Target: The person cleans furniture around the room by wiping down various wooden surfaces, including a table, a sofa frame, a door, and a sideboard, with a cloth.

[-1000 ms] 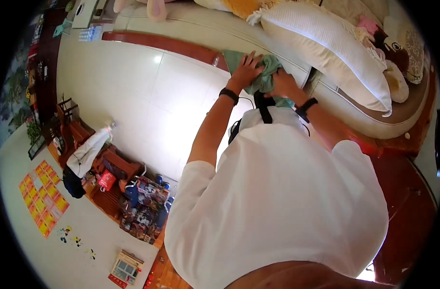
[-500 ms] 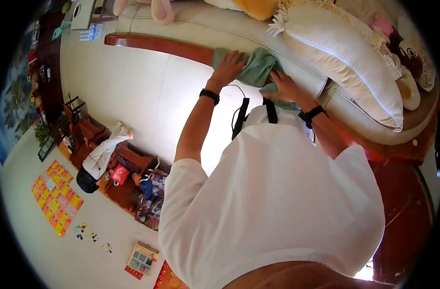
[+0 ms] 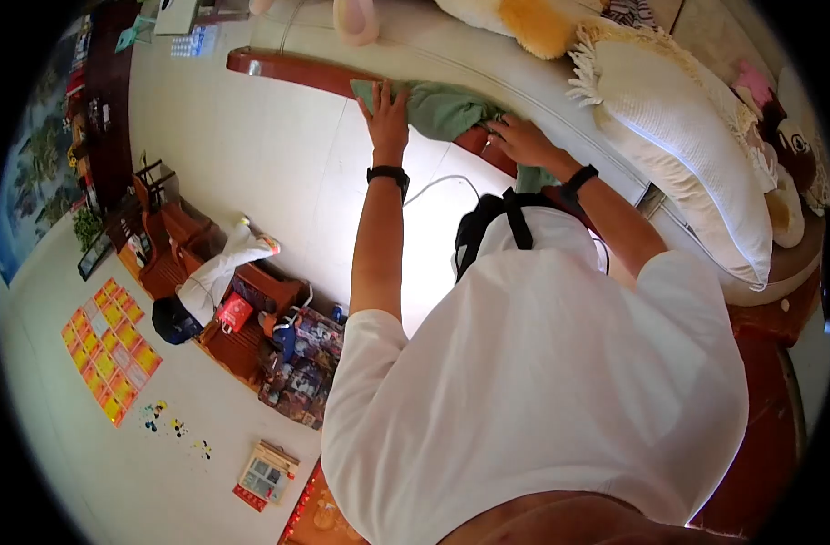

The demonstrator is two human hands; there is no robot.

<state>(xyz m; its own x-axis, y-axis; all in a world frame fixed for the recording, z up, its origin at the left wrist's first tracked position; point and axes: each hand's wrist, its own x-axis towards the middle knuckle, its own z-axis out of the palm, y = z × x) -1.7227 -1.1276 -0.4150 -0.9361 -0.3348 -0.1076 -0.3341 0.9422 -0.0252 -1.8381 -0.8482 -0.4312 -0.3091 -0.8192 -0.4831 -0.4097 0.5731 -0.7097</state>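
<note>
A green cloth (image 3: 447,111) lies stretched along the reddish wooden front rail (image 3: 292,69) of a pale sofa. My left hand (image 3: 387,121) presses on the cloth's far-left end, its fingers spread and pointing away from me. At the cloth's other end, my right hand (image 3: 526,145) has its fingers curled on the bunched fabric. Some rail shows bare just below that hand. Another piece of green fabric (image 3: 535,180) hangs beneath my right wrist; whether it joins the first is hidden.
Cream cushions (image 3: 683,168) and plush toys (image 3: 792,150) sit on the sofa seat (image 3: 415,45), beyond and right of my hands. Across the tiled floor (image 3: 224,136), wooden chairs (image 3: 242,350) hold clothes and a red bag (image 3: 235,312). A cable (image 3: 444,179) loops near my body.
My left hand has slid left along the rail, drawing the cloth out longer. The right hand stays at the cloth's near end, and bare rail now shows below it. The view has shifted slightly.
</note>
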